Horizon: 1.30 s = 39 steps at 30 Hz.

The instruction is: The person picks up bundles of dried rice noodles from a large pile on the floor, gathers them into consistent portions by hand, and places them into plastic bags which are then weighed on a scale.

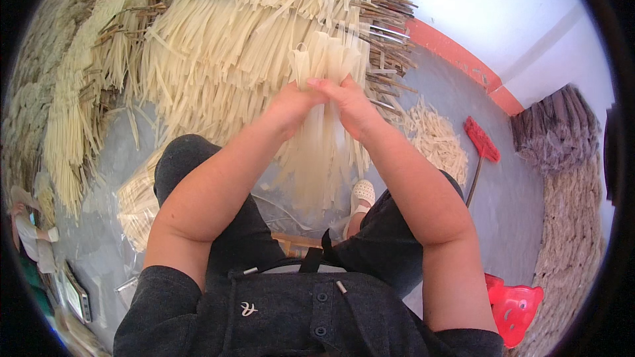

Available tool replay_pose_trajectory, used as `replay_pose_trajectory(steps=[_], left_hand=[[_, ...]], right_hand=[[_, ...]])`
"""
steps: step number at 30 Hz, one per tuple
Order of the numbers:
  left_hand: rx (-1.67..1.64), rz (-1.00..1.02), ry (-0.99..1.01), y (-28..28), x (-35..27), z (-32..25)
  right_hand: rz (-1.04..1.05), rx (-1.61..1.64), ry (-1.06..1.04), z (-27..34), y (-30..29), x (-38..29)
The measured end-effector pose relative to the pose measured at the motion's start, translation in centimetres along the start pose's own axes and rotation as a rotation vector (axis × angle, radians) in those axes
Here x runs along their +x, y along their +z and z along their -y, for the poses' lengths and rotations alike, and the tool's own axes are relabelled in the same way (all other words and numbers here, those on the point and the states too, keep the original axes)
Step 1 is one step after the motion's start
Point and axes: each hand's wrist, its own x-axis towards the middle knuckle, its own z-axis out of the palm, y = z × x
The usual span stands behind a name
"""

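My left hand (291, 108) and my right hand (351, 104) meet in front of me, both closed around a bundle of pale, flat strips (325, 57). Its folded or looped upper ends stand above my fingers. The loose lower ends (317, 173) hang between my knees and look blurred. One thumb lies across the front of the bundle; my other fingers are mostly hidden. Just beyond my hands, layered thatch of similar pale strips (213, 49) is stacked, with thin brown sticks (389, 44) jutting from its right side.
Loose strip offcuts (436, 141) lie right of my knee, near a red-headed broom (481, 141). Dark thatch bundles (555, 129) stand against the right wall. A red plastic seat (518, 312) is behind my right elbow. Wrapped strips (136, 198) lie left; another person (34, 238) is farther left.
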Motion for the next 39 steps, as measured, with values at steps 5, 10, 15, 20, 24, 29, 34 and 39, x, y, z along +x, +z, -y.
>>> replay_pose_trajectory(steps=[5,10,15,20,24,29,34,39], left_hand=[[0.619,-0.063,0.443,0.4,0.3,1.3],[0.794,0.12,0.608,0.5,0.2,0.9],[0.899,0.108,0.548,0.1,0.7,2.1],[1.101,0.107,0.556,0.4,0.4,0.9],[0.551,0.317,0.374,0.5,-0.8,-0.7],[0.1,0.235,0.331,0.3,0.6,0.0],[-0.054,0.457,0.134,0.4,0.1,0.2],[-0.112,0.555,-0.102,1.5,-1.9,-0.9]], right_hand=[[-0.07,-0.359,-0.028,-0.9,0.4,0.1],[-0.208,-0.125,0.01,-2.5,0.6,0.3],[-0.283,-0.027,-0.009,-2.4,-0.1,0.7],[-0.315,-0.151,-0.147,-2.5,-2.2,2.2],[-0.315,-0.077,-0.185,0.7,-2.6,1.5],[-0.081,0.019,-0.08,4.2,-3.3,0.6],[0.194,0.063,-0.002,3.8,-2.8,0.5],[-0.027,-0.325,-0.052,3.5,-2.1,-0.2]])
